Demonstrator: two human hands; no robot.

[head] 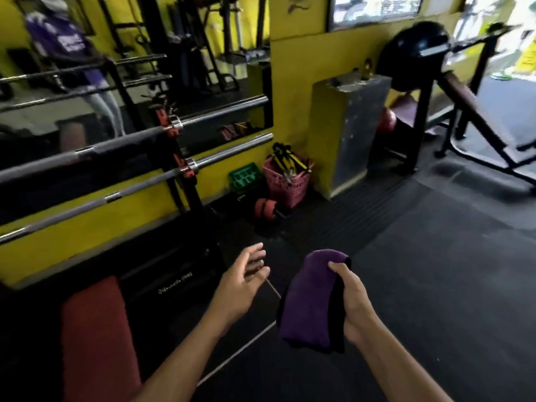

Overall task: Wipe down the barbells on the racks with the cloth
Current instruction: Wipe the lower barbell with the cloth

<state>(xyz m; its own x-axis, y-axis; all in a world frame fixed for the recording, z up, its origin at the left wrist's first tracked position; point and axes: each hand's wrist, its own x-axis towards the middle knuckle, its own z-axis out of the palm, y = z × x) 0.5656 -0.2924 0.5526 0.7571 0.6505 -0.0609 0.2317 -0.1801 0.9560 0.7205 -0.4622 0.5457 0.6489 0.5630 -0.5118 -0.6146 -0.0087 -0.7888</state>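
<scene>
Right hand [352, 303] grips the folded purple cloth [311, 300] clear of the racked barbells [139, 184] at left, left hand [246, 274] open and empty; wiping apparently not begun.

Folded purple cloth [311, 297] gripped upright in the right hand [352, 303], two long steel barbells [121, 142] lying level on the rack, upper left
</scene>
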